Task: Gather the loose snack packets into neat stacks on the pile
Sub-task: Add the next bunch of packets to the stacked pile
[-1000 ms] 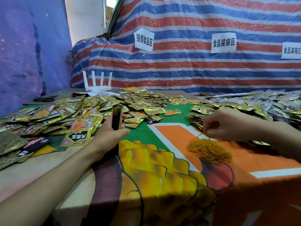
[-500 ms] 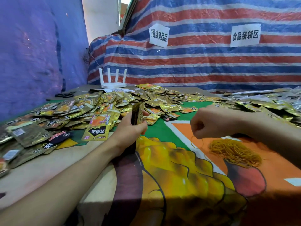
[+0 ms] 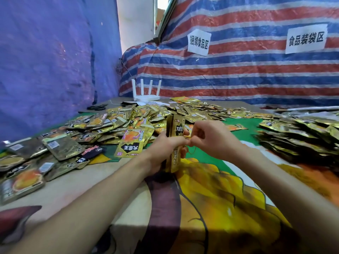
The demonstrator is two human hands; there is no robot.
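My left hand (image 3: pixel 165 149) grips an upright stack of gold snack packets (image 3: pixel 175 132), its lower end resting on the table. My right hand (image 3: pixel 209 138) is right beside it and pinches a thin yellow rubber band (image 3: pixel 190 151) that hangs against the stack. Loose gold and orange packets (image 3: pixel 113 125) lie spread over the table's left and far side. One bright packet (image 3: pixel 131 143) lies face up just left of my left hand. A pile of gathered packets (image 3: pixel 300 138) sits at the right.
A white router (image 3: pixel 146 90) with antennas stands at the table's far edge by the striped tarp wall. Black scissors (image 3: pixel 96 107) lie at the far left. The colourful printed tablecloth (image 3: pixel 211 198) covers the table in front of me.
My right hand came left from the heap of rubber bands with one band and now meets the stack in my left hand. The view has swung left, so the band heap is out of sight.
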